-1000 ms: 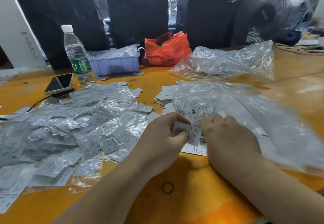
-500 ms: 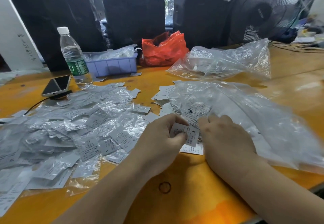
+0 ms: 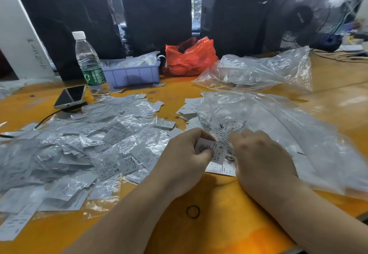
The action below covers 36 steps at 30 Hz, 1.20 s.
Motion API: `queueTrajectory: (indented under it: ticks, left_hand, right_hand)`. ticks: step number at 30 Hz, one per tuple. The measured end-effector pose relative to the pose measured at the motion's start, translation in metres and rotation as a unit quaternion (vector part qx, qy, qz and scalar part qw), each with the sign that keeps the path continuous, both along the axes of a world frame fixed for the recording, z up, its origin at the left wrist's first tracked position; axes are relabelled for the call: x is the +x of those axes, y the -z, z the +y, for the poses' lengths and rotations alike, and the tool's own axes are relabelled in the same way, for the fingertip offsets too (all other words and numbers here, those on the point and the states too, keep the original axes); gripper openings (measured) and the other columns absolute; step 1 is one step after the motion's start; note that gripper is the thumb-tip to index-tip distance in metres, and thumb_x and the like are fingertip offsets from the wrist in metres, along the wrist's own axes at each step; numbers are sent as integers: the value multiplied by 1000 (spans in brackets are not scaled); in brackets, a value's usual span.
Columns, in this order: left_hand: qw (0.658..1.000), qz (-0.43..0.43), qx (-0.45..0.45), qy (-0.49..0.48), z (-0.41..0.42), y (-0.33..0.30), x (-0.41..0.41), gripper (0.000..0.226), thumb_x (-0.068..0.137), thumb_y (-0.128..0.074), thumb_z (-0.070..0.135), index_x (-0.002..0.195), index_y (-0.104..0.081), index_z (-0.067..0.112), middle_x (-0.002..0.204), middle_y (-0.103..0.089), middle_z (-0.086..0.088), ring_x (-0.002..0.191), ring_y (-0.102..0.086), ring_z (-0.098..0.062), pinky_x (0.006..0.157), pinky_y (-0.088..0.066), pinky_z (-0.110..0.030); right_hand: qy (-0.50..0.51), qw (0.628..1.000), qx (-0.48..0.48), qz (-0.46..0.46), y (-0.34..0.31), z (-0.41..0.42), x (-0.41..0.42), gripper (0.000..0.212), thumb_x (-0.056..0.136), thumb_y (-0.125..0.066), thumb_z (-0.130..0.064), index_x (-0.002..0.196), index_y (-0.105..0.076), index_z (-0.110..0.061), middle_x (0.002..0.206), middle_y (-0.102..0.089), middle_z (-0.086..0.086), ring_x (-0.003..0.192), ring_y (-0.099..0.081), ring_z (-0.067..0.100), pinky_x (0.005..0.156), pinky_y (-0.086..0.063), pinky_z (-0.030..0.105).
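My left hand (image 3: 186,158) pinches a small white size label marked "S" (image 3: 218,151) between thumb and fingers, just above the orange table (image 3: 219,224). My right hand (image 3: 260,158) is right beside it, fingers curled on the label's right edge and on the rim of a crumpled clear plastic bag (image 3: 268,126). Another white label (image 3: 221,169) lies flat under both hands. A broad heap of small labels in clear sleeves (image 3: 83,146) covers the table to the left.
A water bottle (image 3: 89,64), a phone (image 3: 70,96) with a cable, a blue tray (image 3: 132,74), a red plastic bag (image 3: 190,58) and a second clear bag (image 3: 256,72) stand further back. A black fan (image 3: 304,15) is at the far right. A rubber band (image 3: 192,211) lies near me.
Both hands stay on the label and bag at almost the same spot; only the fingers shift slightly and the view moves a little.
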<state>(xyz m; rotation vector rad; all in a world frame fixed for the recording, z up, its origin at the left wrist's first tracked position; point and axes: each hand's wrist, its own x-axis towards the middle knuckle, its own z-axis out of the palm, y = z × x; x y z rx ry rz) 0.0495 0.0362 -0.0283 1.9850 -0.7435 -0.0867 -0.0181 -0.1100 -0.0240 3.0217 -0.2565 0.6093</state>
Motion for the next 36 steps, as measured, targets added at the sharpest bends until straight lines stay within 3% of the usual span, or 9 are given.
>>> queueTrajectory:
  ticks: [3,5,7,10,14,17,22,28,36]
  left_hand:
    - [1000,3,-12,-15,4,-5,2,19,92,-63,21,93,-61,39,81,-67,15,68,-61,1,54,-44,-11]
    - [999,12,-32,-31,9,-10,3,24,92,-63,20,99,-58,42,81,-69,13,66,-63,-5,54,-49,-18]
    - [996,25,-61,-53,15,-15,6,30,93,-61,17,105,-55,43,78,-71,12,65,-62,-17,55,-51,-28]
    - [991,33,-95,-86,25,-21,12,39,90,-57,10,112,-54,42,76,-71,8,56,-57,-9,52,-48,-24]
    - [984,33,-121,-126,35,-28,21,40,89,-54,6,112,-55,39,80,-69,3,53,-58,-5,51,-51,-24]
    - [974,36,-159,-154,41,-33,26,39,87,-51,2,104,-59,36,81,-68,-2,52,-59,-12,50,-51,-28]
    - [960,34,-213,-176,49,-37,31,30,86,-48,-1,93,-65,23,71,-65,2,49,-57,-14,44,-46,-25]
    - [965,54,-186,-177,48,-35,36,27,86,-49,2,75,-68,18,72,-67,2,52,-58,-11,48,-47,-26]
    - [967,147,-115,-172,43,-32,34,45,97,-45,49,76,-70,19,71,-68,16,61,-59,-3,56,-49,-26]
  right_hand:
    - [-42,993,45,-97,1,-2,-4,38,61,-74,7,95,-67,-8,81,-67,10,69,-60,33,53,-49,34]
    - [-105,975,80,-179,2,-2,-2,36,67,-72,11,100,-69,-4,81,-68,13,69,-62,34,57,-55,40]
    - [-162,949,155,-222,2,-2,0,30,80,-71,4,107,-68,-8,85,-69,5,74,-62,20,64,-54,28]
    - [-205,903,305,-220,-3,1,3,31,86,-69,-7,111,-64,-25,81,-65,-15,78,-62,3,69,-46,8]
    - [-245,817,489,-182,-21,11,13,37,88,-68,-11,113,-58,-37,86,-68,-4,81,-67,12,76,-54,25]
    - [-286,745,585,-145,-42,25,34,38,90,-65,-5,117,-56,-30,85,-69,4,67,-68,18,65,-58,31]
    - [-343,692,620,-138,-68,48,83,29,92,-62,-3,114,-56,-21,83,-66,11,56,-64,22,56,-55,30]
    - [-334,694,620,-151,-41,47,98,10,85,-69,-12,91,-64,-19,74,-69,10,56,-66,20,54,-53,27]
    - [-281,644,699,-129,-31,42,99,19,80,-75,-3,77,-61,-15,78,-69,12,73,-69,24,67,-57,31]
